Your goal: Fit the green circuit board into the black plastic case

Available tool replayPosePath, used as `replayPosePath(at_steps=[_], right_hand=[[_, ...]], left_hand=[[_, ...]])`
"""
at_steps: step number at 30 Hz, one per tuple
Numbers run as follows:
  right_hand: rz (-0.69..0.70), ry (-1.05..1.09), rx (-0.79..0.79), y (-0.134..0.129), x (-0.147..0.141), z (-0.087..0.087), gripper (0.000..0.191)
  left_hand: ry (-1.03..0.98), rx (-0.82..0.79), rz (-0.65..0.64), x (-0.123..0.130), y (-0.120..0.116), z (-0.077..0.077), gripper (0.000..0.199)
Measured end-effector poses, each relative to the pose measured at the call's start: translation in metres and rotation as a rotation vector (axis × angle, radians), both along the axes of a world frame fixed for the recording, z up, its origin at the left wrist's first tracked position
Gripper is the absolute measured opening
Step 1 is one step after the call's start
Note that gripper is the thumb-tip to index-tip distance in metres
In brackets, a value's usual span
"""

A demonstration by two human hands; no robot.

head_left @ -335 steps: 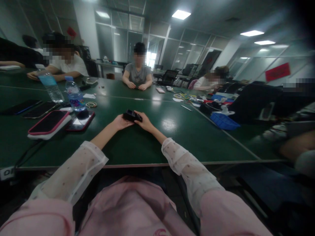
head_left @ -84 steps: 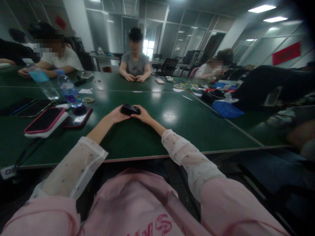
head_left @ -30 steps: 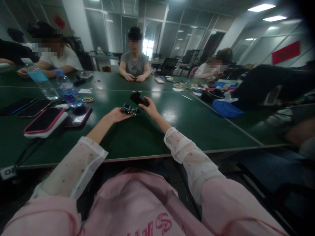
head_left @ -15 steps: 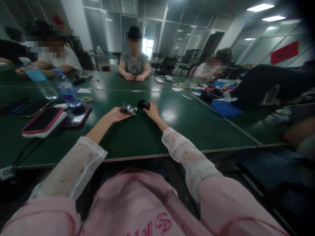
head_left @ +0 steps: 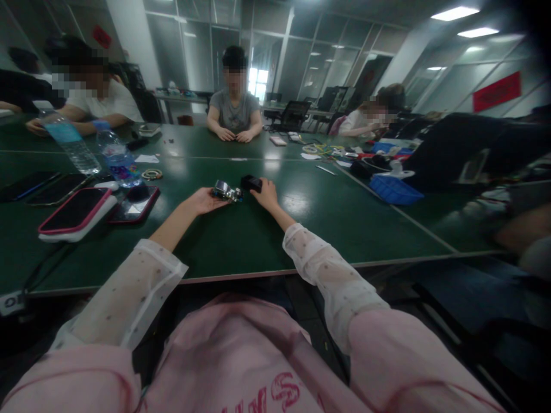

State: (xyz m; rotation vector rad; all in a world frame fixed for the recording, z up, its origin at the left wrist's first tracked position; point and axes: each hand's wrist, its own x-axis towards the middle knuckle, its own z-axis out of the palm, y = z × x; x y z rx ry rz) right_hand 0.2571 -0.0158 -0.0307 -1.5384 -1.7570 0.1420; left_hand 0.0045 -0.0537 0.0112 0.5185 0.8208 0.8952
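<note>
Head view: left hand [head_left: 205, 201] grasping a small metallic module [head_left: 227, 191] just above the green table [head_left: 241, 241], mid-scene. Right hand [head_left: 267, 196] closed over a black cover [head_left: 251, 183], just right of the module, resting on the tabletop.

Small circuit board [head_left: 227, 191] (bare) beside black cover [head_left: 251, 183] — both on table.
</note>
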Motion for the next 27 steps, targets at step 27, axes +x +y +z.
replayPosePath(at_steps=[27], right_hand=[[-0.005, -0.008, -0.001, -0.0034, -0.0014, 0.0023, 0.056]], left_hand=[[0.188, 0.103, -0.012, 0.0034, 0.0041, -0.0062, 0.039]])
